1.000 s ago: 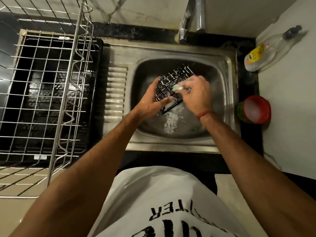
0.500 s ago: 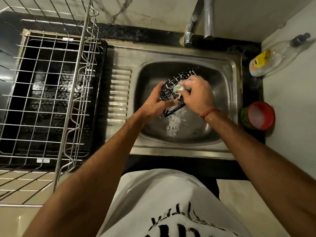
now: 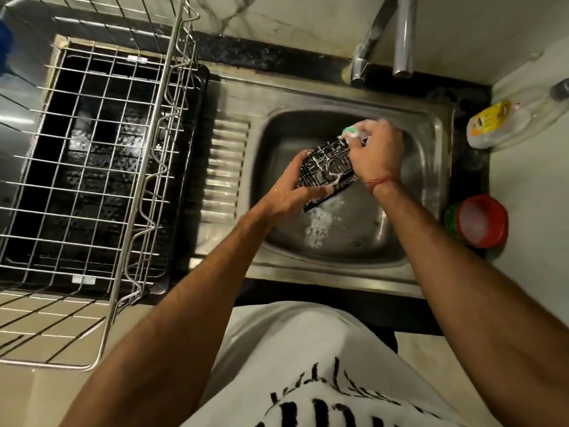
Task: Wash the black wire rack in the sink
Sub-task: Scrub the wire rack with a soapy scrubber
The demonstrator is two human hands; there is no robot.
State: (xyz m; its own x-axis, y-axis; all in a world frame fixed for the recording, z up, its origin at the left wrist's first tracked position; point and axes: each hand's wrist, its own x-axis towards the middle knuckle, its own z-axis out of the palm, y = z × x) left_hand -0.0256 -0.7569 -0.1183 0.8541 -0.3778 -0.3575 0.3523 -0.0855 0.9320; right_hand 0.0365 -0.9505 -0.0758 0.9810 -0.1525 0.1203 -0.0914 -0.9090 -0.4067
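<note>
Head view: left hand [image 3: 291, 188] grips black wire rack [image 3: 326, 174] edge; right hand [image 3: 377, 149] pinches scrubber [image 3: 351, 131] at rack top, mid-sink [image 3: 431, 186].

Dim, warm-yellow indoor light, coming from above and behind the camera. Person's body throws shadow over the near worktop [image 3: 332, 300] edge. Sink [image 3: 431, 143] basin is murky, with soft glare streaks on its steel rim and on the drainboard ridges. Bright specular lines on the faucet [image 3: 403, 35] and on the steel dish rack [image 3: 92, 167] wires; wet black tray under it shows patchy reflections. Right hand [image 3: 377, 152] is motion-blurred at the fingers; left hand [image 3: 292, 189] is sharper. Strong wide-angle distortion: rack wires and worktop lines bow at the edges, forearms look stretched. Corners soft, compression noise in dark areas.
</note>
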